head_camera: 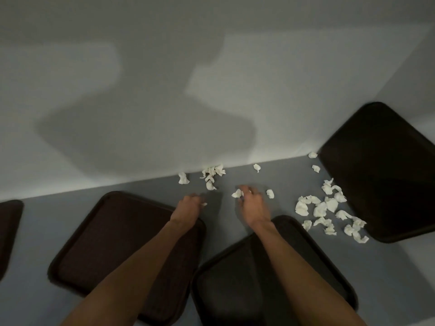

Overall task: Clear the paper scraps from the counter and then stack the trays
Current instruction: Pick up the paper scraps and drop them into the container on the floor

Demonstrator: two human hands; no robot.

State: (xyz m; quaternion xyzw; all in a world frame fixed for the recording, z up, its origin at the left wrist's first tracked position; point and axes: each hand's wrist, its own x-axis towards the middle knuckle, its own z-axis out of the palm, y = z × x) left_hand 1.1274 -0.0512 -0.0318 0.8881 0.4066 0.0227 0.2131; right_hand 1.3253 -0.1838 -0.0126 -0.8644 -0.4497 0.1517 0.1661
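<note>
Paper scraps [327,209] litter the counter's [400,267] back edge; right hand [249,203] pinches one, left hand [188,204] curls over another; gathering inward would work best.

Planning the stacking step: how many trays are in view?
4: one tray cut off at the left edge, one under the left forearm, one under the right forearm, one far right. Others may lie off-frame.

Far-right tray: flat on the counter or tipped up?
Tipped. The far-right tray has its near edge down on the counter while its far end rises against the wall. Nothing lies in it.
</note>
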